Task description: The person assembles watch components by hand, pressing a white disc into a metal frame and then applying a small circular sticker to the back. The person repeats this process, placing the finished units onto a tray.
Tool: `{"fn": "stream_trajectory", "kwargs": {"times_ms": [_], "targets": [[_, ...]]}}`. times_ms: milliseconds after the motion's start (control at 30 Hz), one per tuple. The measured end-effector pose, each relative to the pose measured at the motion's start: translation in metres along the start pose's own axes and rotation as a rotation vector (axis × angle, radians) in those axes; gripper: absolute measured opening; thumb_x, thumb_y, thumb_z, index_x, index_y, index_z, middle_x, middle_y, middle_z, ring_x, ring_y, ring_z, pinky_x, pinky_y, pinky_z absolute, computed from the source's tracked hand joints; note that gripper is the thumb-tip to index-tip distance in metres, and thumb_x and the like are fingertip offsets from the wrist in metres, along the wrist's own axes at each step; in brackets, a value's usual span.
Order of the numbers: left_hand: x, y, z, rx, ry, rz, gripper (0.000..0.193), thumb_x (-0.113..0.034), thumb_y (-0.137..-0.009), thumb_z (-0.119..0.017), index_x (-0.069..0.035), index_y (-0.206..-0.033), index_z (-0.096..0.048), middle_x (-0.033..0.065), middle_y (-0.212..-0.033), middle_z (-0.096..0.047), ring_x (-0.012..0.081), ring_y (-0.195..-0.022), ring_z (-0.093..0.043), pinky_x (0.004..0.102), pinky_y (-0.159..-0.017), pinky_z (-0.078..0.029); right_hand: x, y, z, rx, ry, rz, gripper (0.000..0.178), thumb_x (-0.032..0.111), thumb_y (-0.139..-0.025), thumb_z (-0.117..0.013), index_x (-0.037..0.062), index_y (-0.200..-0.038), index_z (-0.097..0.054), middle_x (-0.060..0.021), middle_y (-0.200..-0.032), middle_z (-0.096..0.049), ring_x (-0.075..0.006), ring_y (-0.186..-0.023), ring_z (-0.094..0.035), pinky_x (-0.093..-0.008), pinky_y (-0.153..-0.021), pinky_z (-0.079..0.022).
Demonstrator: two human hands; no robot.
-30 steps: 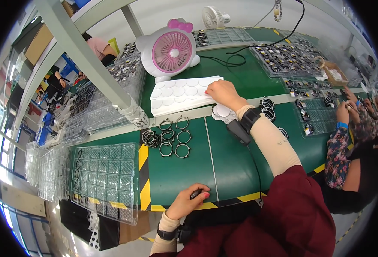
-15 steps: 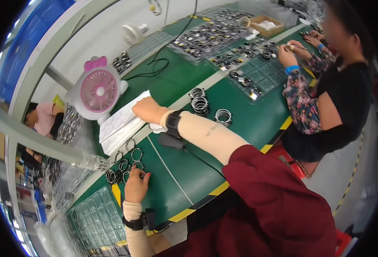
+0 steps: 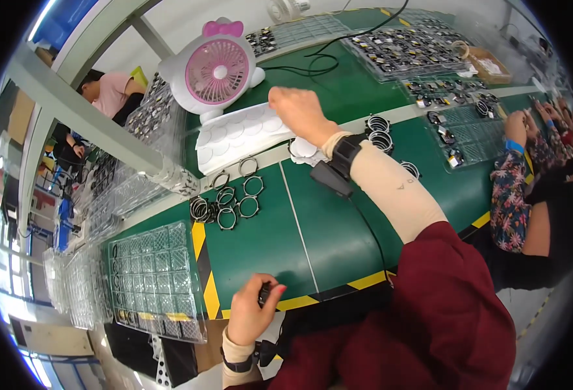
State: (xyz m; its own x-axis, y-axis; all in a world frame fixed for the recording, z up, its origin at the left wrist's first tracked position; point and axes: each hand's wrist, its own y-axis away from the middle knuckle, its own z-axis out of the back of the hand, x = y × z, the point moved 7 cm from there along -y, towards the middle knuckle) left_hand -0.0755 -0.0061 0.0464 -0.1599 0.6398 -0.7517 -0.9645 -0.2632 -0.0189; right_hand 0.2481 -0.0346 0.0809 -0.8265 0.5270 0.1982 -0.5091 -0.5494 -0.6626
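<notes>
Green worktable [image 3: 254,253], head view: yellow-and-black tape marks its near edge; a person's two hands are well apart over it.
Left hand [image 3: 251,312]: at the near edge, its fingers curled round a small dark part [image 3: 264,294]; too much is covered to tell what kind of part it is.
Right hand [image 3: 299,114]: at the far side, fingers bent in at the right end of the disc sheets; whether they pinch a disc cannot be told.
Disc sheets [image 3: 234,135]: white, lying on the near side of the pink-and-white fan [image 3: 218,73], with rows of round discs on them; much of this supply looks unused.
Loose discs [image 3: 306,152]: a white pile just left of the right wrist, partly hidden.
Left rings [image 3: 227,219]: some lie singly and others are bunched, near the sheets, outside the tray.
Right rings [image 3: 381,140]: stacked to the right of the right wrist, with more beyond the forearm.
Clear tray [image 3: 160,266]: at the left; dark rings stand along its leftmost column, which seems done.
Progress, as a judgement: early; that column appears handled, while the loose rings, the discs and the part in the left hand are left.
</notes>
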Motion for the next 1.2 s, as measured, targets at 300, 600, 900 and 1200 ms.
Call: {"fn": "stream_trajectory", "kwargs": {"times_ms": [300,600,900,1200], "targets": [[-0.06,-0.002,0.014,0.007,-0.079,-0.34,0.021,-0.009,-0.071,-0.07,-0.005,-0.083,-0.053,0.0083,-0.072,-0.056,0.0237,-0.058,-0.054,0.0301,-0.051,-0.043,0.116,0.151,0.128,-0.083,-0.075,0.464,0.015,0.013,-0.073,-0.062,0.0059,-0.085,-0.058,-0.0061,-0.088,-0.063,-0.0202,-0.077,-0.061,-0.0316,-0.059,-0.046],[-0.005,-0.068,-0.046,0.089,-0.503,-0.316,0.036,-0.026,-0.066,-0.073,-0.008,-0.088,-0.051,0.0074,-0.074,-0.052,0.0256,-0.068,-0.056,0.0331,-0.056,-0.046,0.056,0.143,0.068,0.429,-0.467,-0.34,0.03,0.021,-0.079,-0.064,0.003,-0.101,-0.055,-0.011,-0.083,-0.062,-0.0213,-0.068,-0.062,-0.0281,-0.055,-0.045],[0.016,-0.071,-0.035,0.202,-0.334,-0.381,0.039,-0.026,-0.06,-0.075,-0.009,-0.088,-0.052,0.0051,-0.075,-0.052,0.0234,-0.073,-0.053,0.0323,-0.063,-0.044,0.023,0.089,0.002,0.245,-0.917,-0.522,0.024,0.015,-0.079,-0.061,0.0028,-0.1,-0.061,-0.0129,-0.075,-0.061,-0.0146,-0.062,-0.056,-0.0246,-0.059,-0.044],[0.02,-0.072,-0.034,0.2,-0.279,-0.38,0.04,-0.025,-0.059,-0.076,-0.01,-0.088,-0.054,0.0041,-0.075,-0.051,0.0224,-0.074,-0.053,0.0312,-0.063,-0.044,-0.044,0.014,-0.017,0.145,-0.046,-0.364,0.018,0.011,-0.074,-0.06,0.0054,-0.09,-0.066,-0.0163,-0.098,-0.06,-0.0306,-0.083,-0.058,-0.0355,-0.075,-0.046]]}}
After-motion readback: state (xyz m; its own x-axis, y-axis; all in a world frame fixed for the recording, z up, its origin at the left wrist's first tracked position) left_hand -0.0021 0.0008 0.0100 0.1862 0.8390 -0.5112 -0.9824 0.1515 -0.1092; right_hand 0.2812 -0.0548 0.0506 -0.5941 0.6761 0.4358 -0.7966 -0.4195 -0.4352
